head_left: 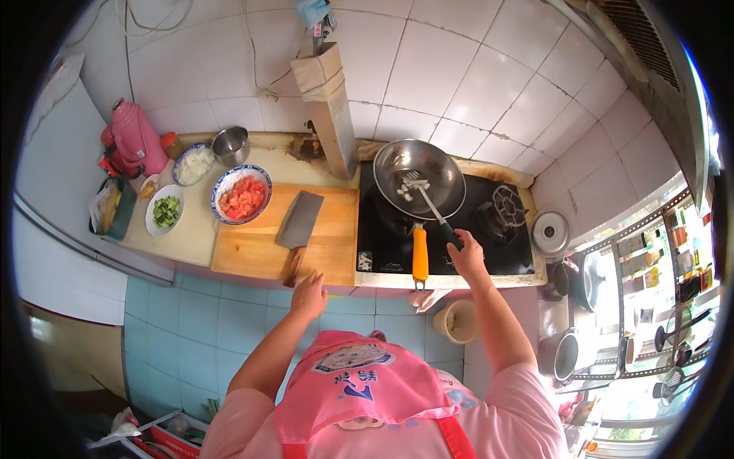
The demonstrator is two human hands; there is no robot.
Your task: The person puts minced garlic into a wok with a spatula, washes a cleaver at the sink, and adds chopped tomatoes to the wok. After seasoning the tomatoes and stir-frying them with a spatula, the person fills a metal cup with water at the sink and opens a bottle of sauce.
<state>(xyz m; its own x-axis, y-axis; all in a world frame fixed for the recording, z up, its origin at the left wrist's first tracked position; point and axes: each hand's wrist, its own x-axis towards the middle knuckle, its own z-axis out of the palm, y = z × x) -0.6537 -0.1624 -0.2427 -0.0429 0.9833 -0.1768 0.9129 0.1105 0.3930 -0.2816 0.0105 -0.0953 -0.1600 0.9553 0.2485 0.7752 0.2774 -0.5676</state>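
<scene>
My right hand (468, 252) is closed on the dark green handle of a metal spatula (433, 205), whose slotted head rests in a steel wok (386, 164) among small pale pieces. The wok sits on the left burner of the black stove (474, 256), its orange handle (420, 254) pointing toward me. Near the front edge of the wooden cutting board (245, 252) is my left hand (309, 297), fingers bent, beside the wooden handle of a cleaver (300, 220) lying on the board. Whether its fingertips touch the board I cannot tell.
Left of the board stand a bowl of red chunks (243, 196), a bowl of chopped greens (166, 213), a bowl of white pieces (196, 164), a steel bowl (231, 145) and a pink thermos (138, 138). A lid (551, 232) lies right of the stove; a bin (456, 321) stands below.
</scene>
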